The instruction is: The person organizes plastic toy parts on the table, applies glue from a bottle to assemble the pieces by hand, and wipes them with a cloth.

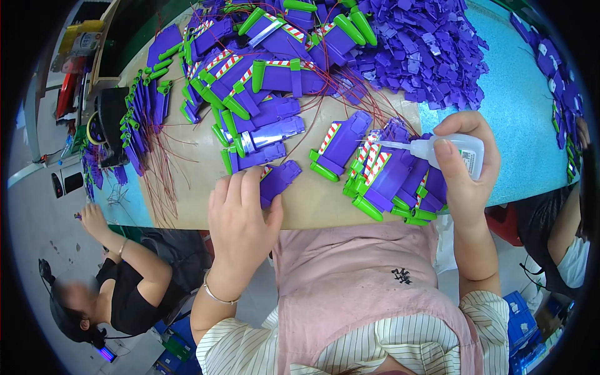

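In my right hand [465, 159] is a small clear squeeze bottle [461, 154] with a long thin nozzle, its tip pointing left. The nozzle lies over a stack of purple plastic parts [390, 181] with green tubes and red-and-white striped strips. My left hand [242, 209] rests at the table's near edge, its fingers closed over a purple part [279, 181], partly hidden beneath them. Between the hands lies another purple part [345, 142] with a striped strip and a green tube. Several similar parts [267, 134] lie just beyond my left hand.
A large heap of small purple pieces [425, 50] covers the back right. More green-tubed parts [275, 75] pile up at the back, with thin red wires [165, 187] trailing at left. A co-worker's hand [95, 220] is at the left; another person's arm [565, 212] is at the right.
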`<state>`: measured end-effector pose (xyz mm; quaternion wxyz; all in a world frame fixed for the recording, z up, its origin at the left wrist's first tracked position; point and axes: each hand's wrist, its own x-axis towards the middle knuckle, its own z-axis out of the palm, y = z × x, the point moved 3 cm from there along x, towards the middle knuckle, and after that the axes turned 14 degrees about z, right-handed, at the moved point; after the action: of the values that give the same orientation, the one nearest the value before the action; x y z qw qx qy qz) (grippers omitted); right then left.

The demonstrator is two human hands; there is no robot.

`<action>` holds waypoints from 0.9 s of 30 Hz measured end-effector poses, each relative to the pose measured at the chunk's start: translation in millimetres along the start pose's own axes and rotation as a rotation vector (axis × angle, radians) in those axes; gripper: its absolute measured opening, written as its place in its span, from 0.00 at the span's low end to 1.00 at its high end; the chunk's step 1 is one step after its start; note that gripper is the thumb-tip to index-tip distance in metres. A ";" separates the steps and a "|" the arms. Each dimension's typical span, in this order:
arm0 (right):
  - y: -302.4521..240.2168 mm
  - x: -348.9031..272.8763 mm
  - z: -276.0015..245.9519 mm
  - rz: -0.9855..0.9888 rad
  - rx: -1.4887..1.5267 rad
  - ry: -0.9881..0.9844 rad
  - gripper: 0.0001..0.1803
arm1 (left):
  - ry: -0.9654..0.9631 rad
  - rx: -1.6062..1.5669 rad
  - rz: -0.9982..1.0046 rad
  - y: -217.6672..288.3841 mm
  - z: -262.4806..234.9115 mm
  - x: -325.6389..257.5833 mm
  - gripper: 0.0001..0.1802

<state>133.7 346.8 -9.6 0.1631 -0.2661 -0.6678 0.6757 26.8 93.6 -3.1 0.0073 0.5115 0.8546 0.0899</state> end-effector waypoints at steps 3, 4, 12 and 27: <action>-0.4 4.8 4.4 0.017 -0.021 -0.003 0.09 | 0.080 -0.101 -0.015 1.4 -0.8 7.7 0.27; -0.9 6.1 5.4 0.007 -0.035 0.004 0.09 | 0.146 -0.166 -0.021 3.6 -0.6 12.2 0.27; -3.3 9.3 13.2 -0.009 -0.123 -0.043 0.10 | 0.205 -0.210 0.054 18.3 12.6 46.7 0.25; -5.9 7.3 8.6 -0.029 -0.181 -0.068 0.12 | 0.241 -0.154 0.143 18.4 10.5 48.8 0.27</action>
<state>122.0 344.4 -5.1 0.1254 -0.2468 -0.7353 0.6187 20.7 146.3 -6.6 -0.0627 0.5544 0.8013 0.2160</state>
